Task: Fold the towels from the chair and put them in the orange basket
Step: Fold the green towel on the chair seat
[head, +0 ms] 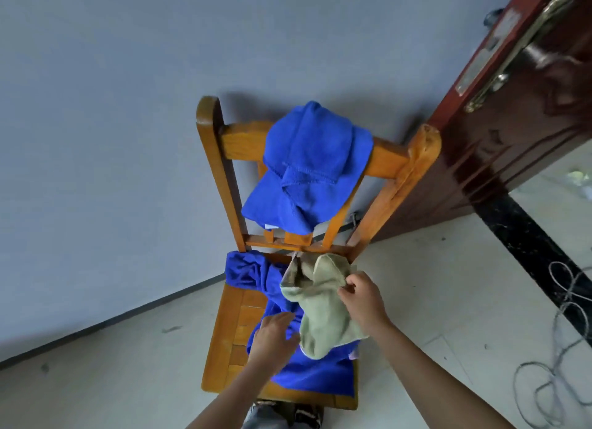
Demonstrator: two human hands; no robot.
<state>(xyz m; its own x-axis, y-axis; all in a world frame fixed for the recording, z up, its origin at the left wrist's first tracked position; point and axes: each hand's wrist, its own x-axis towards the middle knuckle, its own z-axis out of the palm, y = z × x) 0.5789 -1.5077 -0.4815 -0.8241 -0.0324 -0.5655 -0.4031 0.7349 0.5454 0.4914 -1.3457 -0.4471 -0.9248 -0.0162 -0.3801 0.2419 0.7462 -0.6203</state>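
The chair (224,326) is carrying the backrest blue towel (307,166) and the seat blue towel (317,374). The green towel (320,316) is lying on the latter, long axis running 12 to 6. Your right hand (362,300) is pinching its 2 o'clock edge; your left hand (272,335), fingers spread, is sitting at 8 o'clock.

The light is soft and a bit dim. The chair (243,141) drops a faint shadow on the wall (96,140) behind it. Lines bend near the edges, and the door (512,146) shines a little.
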